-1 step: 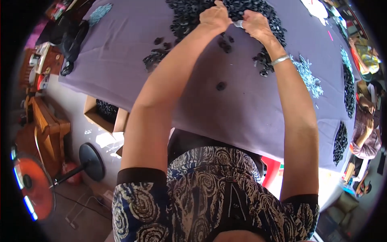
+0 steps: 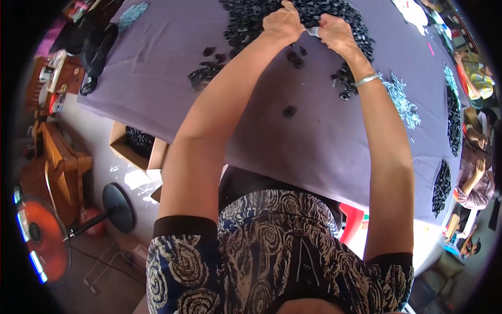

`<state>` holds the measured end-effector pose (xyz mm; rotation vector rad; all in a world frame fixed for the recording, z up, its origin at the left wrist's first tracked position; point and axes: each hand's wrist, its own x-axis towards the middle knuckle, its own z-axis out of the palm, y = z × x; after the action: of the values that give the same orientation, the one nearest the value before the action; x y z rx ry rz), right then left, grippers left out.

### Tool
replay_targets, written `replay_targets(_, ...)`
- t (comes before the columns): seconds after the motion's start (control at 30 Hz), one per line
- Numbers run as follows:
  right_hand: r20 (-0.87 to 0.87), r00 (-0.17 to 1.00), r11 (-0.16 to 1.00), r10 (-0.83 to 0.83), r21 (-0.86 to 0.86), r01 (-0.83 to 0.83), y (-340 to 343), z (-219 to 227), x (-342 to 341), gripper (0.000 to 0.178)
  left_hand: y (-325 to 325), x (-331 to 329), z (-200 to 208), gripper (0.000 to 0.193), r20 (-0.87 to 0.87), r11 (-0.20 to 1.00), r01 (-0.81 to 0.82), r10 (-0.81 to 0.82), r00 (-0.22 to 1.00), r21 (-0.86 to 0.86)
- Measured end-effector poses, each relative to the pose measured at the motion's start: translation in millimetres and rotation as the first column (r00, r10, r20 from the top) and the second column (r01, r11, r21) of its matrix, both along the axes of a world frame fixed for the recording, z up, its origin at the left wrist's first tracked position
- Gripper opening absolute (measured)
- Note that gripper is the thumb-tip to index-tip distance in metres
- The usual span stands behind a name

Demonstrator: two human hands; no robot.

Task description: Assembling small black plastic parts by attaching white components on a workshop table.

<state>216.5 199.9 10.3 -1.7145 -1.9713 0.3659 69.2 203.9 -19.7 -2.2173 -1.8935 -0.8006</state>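
Piece [image 2: 313,32], small and pale, lies between left grip [image 2: 283,23] and right grip [image 2: 335,34].

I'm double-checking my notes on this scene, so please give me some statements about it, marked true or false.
1. The right arm wears a bracelet. True.
2. The hands are far apart. False: the left hand and right hand are close together by the black pile, a small pale thing between them.
3. The cloth is bright yellow. False: it is greyish purple.
4. An orange fan is on the person's left. True.
5. The box holds only white pieces. False: the pieces seen in it are black.
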Motion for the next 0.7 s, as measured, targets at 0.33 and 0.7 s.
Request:
replay_targets(0.33,-0.4,0.915,0.986,0.05,-0.125,-0.108,-59.1,23.0,-1.6,0.025,-11.2,-101.8,79.1,0.024,0.357,0.843,0.52,-0.448,0.82,-0.136)
replay_targets(0.7,-0.419,0.877,0.972,0.236,0.118,-0.205,-170.5,24.9,20.6,0.015,-65.4,-224.9,46.6,0.044,0.313,0.912,0.207,-0.093,0.945,-0.355)
